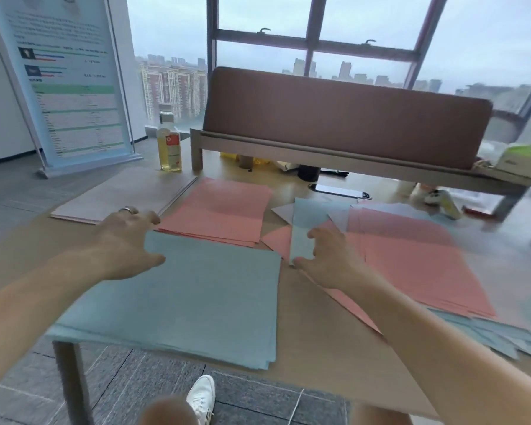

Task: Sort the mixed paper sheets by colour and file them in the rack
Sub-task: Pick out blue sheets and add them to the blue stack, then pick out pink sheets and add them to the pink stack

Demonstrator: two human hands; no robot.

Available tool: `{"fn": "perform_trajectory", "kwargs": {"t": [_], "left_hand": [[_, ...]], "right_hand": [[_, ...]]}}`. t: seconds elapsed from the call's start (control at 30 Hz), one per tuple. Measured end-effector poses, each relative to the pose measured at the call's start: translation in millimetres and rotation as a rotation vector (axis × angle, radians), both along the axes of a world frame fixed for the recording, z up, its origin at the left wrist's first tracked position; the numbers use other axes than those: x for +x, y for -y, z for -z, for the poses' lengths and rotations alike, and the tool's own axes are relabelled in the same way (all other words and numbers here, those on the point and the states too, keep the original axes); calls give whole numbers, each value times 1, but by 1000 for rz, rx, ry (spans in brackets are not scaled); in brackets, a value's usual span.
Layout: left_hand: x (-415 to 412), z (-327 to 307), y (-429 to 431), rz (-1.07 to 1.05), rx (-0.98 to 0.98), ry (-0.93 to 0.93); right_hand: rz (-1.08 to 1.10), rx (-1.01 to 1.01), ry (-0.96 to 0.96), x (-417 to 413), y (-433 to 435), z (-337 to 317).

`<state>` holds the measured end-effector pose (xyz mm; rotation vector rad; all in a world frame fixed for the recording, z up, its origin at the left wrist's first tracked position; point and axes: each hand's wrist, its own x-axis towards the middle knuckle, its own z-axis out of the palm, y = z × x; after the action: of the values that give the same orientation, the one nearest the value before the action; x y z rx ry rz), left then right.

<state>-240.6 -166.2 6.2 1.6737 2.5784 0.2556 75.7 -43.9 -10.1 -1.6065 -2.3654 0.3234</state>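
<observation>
— Right hand (pixel 328 256) pinches one blue sheet (pixel 304 222) between thumb and fingers, holding it on edge at mid-frame. And the other?
— Left hand (pixel 126 237) lies loose with fingers spread on the upper-left corner of the blue stack (pixel 196 296) at lower centre, gripping nothing. It has a ring (pixel 126 210) on one finger.
— Any writing?
— The banner (pixel 71 81) at upper left shows lines of print and green bars, too blurred to read. The bottle (pixel 168 145) of yellow liquid right of it has a red label, also unreadable.
— The papers?
— Plain matte sheets. A pink stack (pixel 221 213) lies just above the blue one. At right is a mixed pile (pixel 411 256), pink over blue, fanned crookedly. All lie on the table (pixel 319 332).
</observation>
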Motion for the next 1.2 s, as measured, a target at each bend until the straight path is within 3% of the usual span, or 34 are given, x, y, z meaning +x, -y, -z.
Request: {"fn": "perform_trajectory", "kwargs": {"t": [0.17, 0.33, 0.6, 0.67, 0.83, 0.97, 1.07, 1.2], "left_hand": [[131, -10, -70, 412, 55, 314], [245, -4, -135, 549, 3, 376], [315, 4, -192, 406, -85, 452], [319, 6, -200, 313, -118, 551], [324, 7, -214, 125, -173, 1000], [335, 11, -214, 171, -162, 1027], [343, 5, -207, 320, -145, 962], [320, -15, -204, 325, -51, 1206]], "right_hand": [[186, -21, -29, 93, -30, -3], [279, -8, 12, 174, -46, -1], [309, 17, 48, 224, -64, 8], [296, 18, 64, 226, -65, 11], [295, 23, 31, 230, -65, 18], [277, 4, -11, 235, -65, 20], [279, -5, -144, 242, -64, 19], [482, -40, -408, 264, -67, 11]]}}
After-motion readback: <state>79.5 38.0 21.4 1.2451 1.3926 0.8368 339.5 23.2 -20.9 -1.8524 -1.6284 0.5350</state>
